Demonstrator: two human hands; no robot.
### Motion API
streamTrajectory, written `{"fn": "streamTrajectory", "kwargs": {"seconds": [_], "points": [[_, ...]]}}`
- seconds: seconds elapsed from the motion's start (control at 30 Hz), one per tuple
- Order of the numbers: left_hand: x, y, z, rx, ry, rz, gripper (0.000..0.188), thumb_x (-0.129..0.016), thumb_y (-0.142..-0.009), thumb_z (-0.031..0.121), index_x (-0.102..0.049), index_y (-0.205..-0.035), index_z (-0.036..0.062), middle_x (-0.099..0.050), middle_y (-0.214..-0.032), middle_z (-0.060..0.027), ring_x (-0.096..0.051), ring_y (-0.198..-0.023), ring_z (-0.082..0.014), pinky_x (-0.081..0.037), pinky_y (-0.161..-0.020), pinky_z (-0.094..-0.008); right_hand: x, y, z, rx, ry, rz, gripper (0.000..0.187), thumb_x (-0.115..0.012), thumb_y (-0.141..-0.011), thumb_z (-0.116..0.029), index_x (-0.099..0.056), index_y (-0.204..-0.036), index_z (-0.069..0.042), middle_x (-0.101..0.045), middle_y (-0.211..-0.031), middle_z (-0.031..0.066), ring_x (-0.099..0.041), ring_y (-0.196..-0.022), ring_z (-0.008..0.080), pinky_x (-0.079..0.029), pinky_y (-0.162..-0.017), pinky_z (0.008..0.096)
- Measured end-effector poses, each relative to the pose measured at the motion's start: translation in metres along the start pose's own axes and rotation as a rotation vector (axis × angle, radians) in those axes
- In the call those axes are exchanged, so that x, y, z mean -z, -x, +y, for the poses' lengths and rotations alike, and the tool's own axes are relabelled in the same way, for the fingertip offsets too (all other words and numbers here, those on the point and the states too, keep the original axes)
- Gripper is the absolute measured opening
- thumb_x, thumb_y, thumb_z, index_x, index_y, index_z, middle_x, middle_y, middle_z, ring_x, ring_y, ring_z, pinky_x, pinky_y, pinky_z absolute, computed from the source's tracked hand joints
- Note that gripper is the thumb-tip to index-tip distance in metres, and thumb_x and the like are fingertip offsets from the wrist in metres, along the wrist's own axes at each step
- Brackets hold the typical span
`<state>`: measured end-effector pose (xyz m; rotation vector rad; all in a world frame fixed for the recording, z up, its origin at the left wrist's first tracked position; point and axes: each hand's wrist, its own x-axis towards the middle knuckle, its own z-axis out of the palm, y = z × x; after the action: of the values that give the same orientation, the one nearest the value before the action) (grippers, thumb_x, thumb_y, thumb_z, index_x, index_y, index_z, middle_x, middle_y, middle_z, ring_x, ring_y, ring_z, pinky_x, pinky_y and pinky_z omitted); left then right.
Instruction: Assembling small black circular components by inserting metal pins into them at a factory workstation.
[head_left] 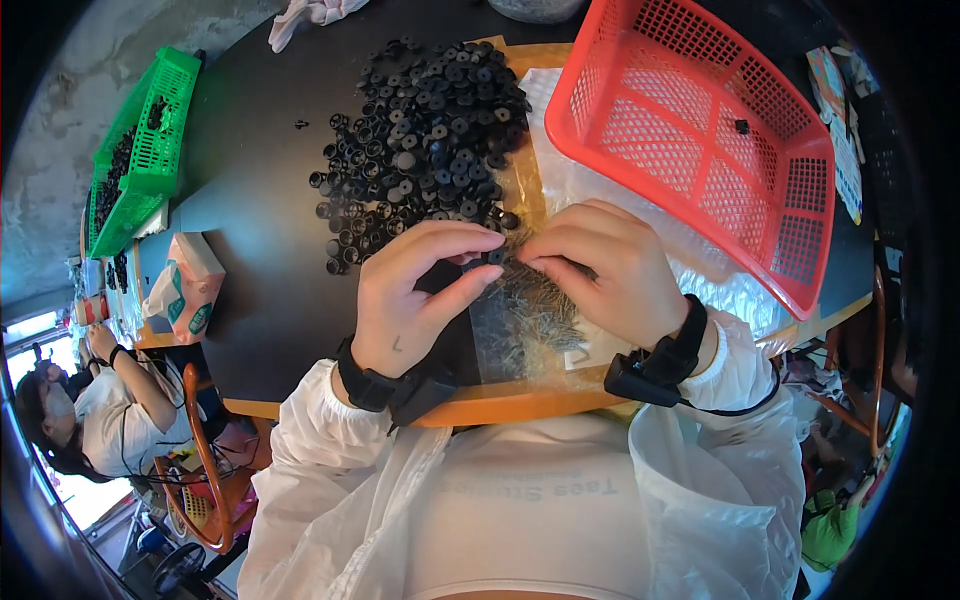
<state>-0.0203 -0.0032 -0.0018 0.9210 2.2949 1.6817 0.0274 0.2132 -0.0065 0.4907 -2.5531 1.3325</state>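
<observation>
L hand (pixel 415 285) has a small blk part (pixel 496 257) pinched b/w thumb & fingertips, right by the near edge of the blk pile (pixel 435 120). R hand (pixel 605 265) is just beside it, thumb & forefinger tips drawn in close; can't tell from here if they've closed on anything, too small to see. Loose thin metal pins (pixel 540 310) lie under & b/w the hands, on clear plastic (pixel 493 345), near the table (pixel 265 215) edge. Pile's a mix of ring-like cups on the L & flat discs w/ center holes on the R. Red basket (pixel 652 192) sits tilted up to the R w/ one blk piece (pixel 741 127) in it. Far L: green basket (pixel 160 135) w/ more dk bits, & a tissue box (pixel 195 285) nearer. Both wrists wear blk bands (pixel 368 378), over or by the white sleeves (pixel 330 425). Co-worker (pixel 125 425) in a white top sits off L, by a wood chair (pixel 200 460), hands raised at the table.
</observation>
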Motion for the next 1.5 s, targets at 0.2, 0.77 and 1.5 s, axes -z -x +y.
{"fn": "streamTrajectory", "kwargs": {"seconds": [0.2,0.77,1.5], "points": [[0.003,-0.002,0.006,-0.022,-0.172,-0.031,0.027,-0.076,-0.077,0.000,-0.070,-0.103,0.0033,-0.064,-0.099,-0.0086,-0.063,-0.081,-0.0173,-0.052,-0.072,-0.0264,0.002,-0.002,-0.003,-0.035,-0.091,-0.017,0.011,-0.073,-0.077,-0.005,-0.069,-0.087,-0.006,-0.067,-0.085,0.0061,-0.064,-0.077,0.0248,-0.051,-0.069,0.0341],[-0.008,0.010,0.007,-0.044,0.023,0.008,0.031,-0.083,-0.070,-0.002,-0.066,-0.096,-0.0035,-0.069,-0.096,-0.0142,-0.065,-0.085,-0.0186,-0.053,-0.073,-0.0285,0.006,0.001,-0.008,-0.205,-0.474,-0.038,0.012,-0.075,-0.078,-0.007,-0.071,-0.089,-0.005,-0.071,-0.084,0.0060,-0.068,-0.077,0.0160,-0.052,-0.070,0.0264],[-0.010,0.017,0.010,0.279,0.574,-0.055,0.053,-0.071,-0.082,-0.009,-0.047,-0.130,-0.0026,-0.070,-0.101,-0.0186,-0.067,-0.082,-0.0137,-0.053,-0.077,-0.0244,0.010,0.003,-0.012,0.080,-0.259,-0.002,0.024,-0.079,-0.069,-0.007,-0.075,-0.093,-0.009,-0.068,-0.091,0.0039,-0.062,-0.080,0.0209,-0.050,-0.069,0.0301]]}}
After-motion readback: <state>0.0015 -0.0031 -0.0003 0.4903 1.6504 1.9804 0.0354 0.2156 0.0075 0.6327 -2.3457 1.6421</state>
